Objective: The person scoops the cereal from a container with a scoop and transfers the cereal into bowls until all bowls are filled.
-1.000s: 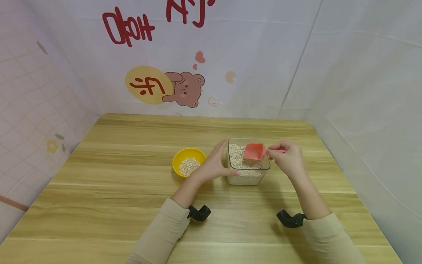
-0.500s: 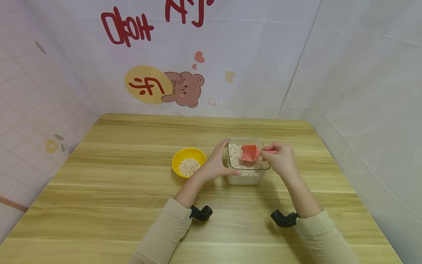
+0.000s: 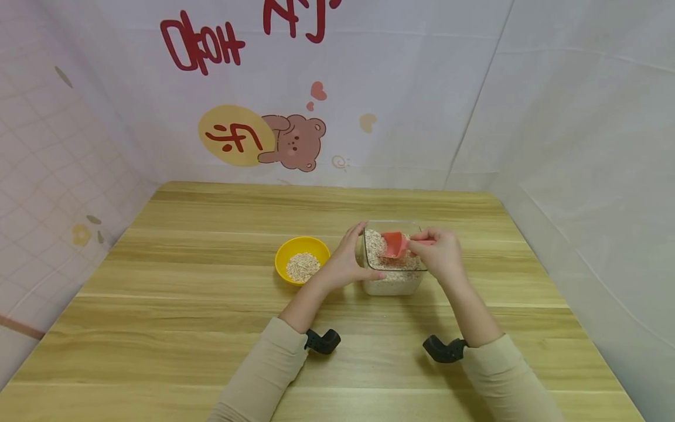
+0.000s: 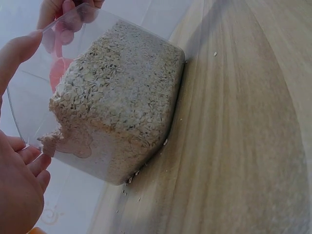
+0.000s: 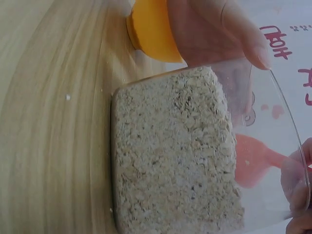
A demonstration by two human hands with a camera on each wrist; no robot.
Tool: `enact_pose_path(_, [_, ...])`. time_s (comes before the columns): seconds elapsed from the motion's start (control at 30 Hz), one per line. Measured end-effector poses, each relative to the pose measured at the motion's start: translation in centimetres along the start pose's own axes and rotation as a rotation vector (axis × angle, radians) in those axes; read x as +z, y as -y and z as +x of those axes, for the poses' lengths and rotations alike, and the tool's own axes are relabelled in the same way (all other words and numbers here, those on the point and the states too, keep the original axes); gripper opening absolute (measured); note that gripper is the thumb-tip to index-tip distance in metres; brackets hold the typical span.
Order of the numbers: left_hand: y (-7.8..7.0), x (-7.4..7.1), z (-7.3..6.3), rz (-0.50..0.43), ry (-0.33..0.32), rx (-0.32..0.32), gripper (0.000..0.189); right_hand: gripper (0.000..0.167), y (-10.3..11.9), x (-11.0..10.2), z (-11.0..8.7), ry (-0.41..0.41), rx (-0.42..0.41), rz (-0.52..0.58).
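Note:
A clear square container of rolled oats stands on the table. My left hand steadies its left side, thumb at the near wall by the rim and fingers around the far left. My right hand pinches the handle of a pink-red scoop over the container's right side. The scoop's bowl sits inside at the oats' surface; in the right wrist view the scoop shows through the clear wall, its lower edge among the oats. To the left is a yellow bowl with some oats in it.
The wood-grain table has a few stray oat flakes beside the container. Black curved wrist mounts stick out from both sleeves. White printed cloth hangs behind the table and along both sides.
My right hand has moved left with the scoop, from the container's right part toward its middle, and the scoop has tilted. The left hand, container and yellow bowl stay in place.

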State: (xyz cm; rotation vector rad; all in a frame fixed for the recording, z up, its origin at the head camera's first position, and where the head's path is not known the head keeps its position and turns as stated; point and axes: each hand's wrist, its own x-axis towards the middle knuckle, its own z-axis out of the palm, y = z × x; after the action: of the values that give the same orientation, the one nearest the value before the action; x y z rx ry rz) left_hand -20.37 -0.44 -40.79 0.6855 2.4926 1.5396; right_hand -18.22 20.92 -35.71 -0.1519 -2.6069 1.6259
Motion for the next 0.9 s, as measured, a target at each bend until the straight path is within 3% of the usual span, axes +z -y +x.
enact_pose_path(0.53, [0.05,0.06,0.07,-0.039,0.005,-0.004,0.116,0.02,0.42,0.05,0.52,0.059,0.118,0.032])
enact_pose_path(0.9, [0.25,0.09,0.08,-0.034,0.007,0.007,0.116,0.019,0.15,-0.18,0.81,0.084,0.119,0.129])
